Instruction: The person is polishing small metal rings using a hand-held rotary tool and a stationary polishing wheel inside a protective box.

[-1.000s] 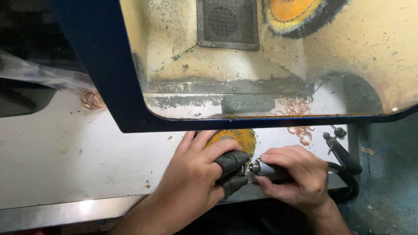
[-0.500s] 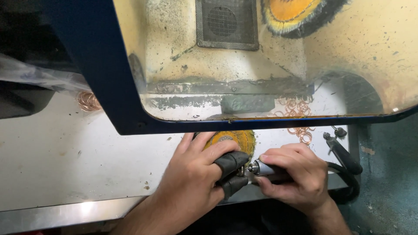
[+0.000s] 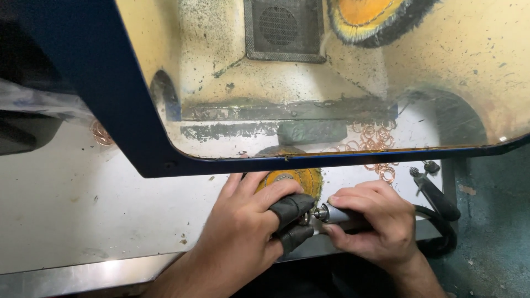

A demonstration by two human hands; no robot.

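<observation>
— What did the hands have hold of?

— The right hand (image 3: 375,223) was wrapped around a slim metal handpiece (image 3: 337,214), fingers curled over its barrel, the chuck end pointing left. A thick black hose (image 3: 441,232) ran off behind that hand and looped toward the edge of the tabletop (image 3: 83,204).

— And the left?

— The left hand (image 3: 243,232) lay flat-ish beside it, thumb and forefinger capped in black finger guards (image 3: 290,208). Those two fingers pinched together right at the tip of the handpiece; something small sat between them, too hidden to tell what.

— Where was all this on the bench?

— At the near edge of the pale tabletop, just in front of a yellow bristle wheel (image 3: 301,177) — the left fingers were touching or nearly touching its lower rim. Above it hung a blue-framed transparent shield (image 3: 331,83), dusty and stained yellow.

— Anything else around?

— A scatter of thin copper-coloured rings (image 3: 381,144) behind and to the right of the wheel, partly seen through the shield. A few more rings (image 3: 101,133) lay far left. A second black-handled tool (image 3: 436,193) rested near the right hand, and a second yellow wheel (image 3: 375,16) showed at the top.
</observation>
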